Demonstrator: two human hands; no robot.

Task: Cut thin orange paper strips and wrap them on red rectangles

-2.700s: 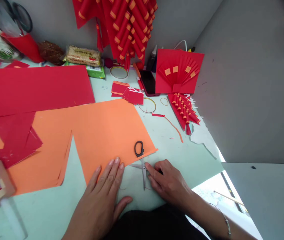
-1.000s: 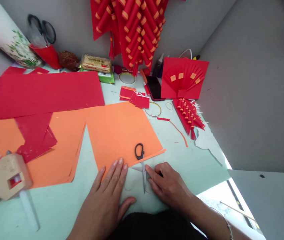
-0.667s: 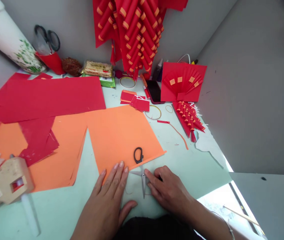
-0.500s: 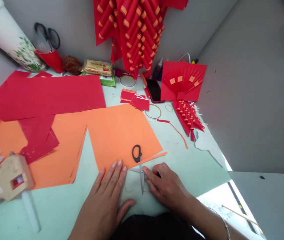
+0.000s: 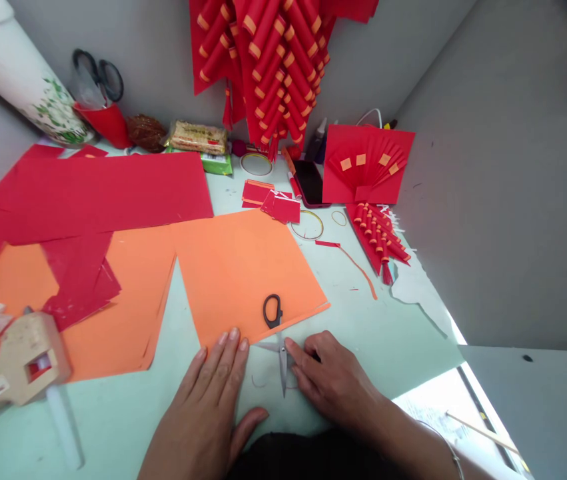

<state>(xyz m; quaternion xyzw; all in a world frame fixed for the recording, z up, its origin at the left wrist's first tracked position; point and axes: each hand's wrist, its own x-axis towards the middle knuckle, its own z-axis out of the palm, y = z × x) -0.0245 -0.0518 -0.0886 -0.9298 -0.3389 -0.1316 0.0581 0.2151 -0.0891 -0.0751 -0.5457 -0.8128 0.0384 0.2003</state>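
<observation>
My left hand [image 5: 210, 393] lies flat with fingers stretched out, the fingertips on the near edge of a sheet of orange paper [image 5: 243, 267]. A narrow orange strip lies along that edge. To the right, my right hand [image 5: 330, 377] is closed around one handle of a pair of small scissors [image 5: 283, 360], its index finger by the pivot. The blades stand apart, and the free black loop rests over the orange sheet. Part of the gripped handle is hidden under my fingers.
Red paper [image 5: 113, 193] and more orange sheets lie left, with a glue gun [image 5: 28, 360] near the front. At the back are a phone [image 5: 308, 181], tape rolls and small red cards [image 5: 283, 207]. Red paper firecrackers [image 5: 283, 67] hang above; a red fan card [image 5: 368, 163] leans right.
The orange strip that stuck out past the sheet's right corner now lies close along its near edge. Both hands keep nearly the same place; the view has shifted slightly.
</observation>
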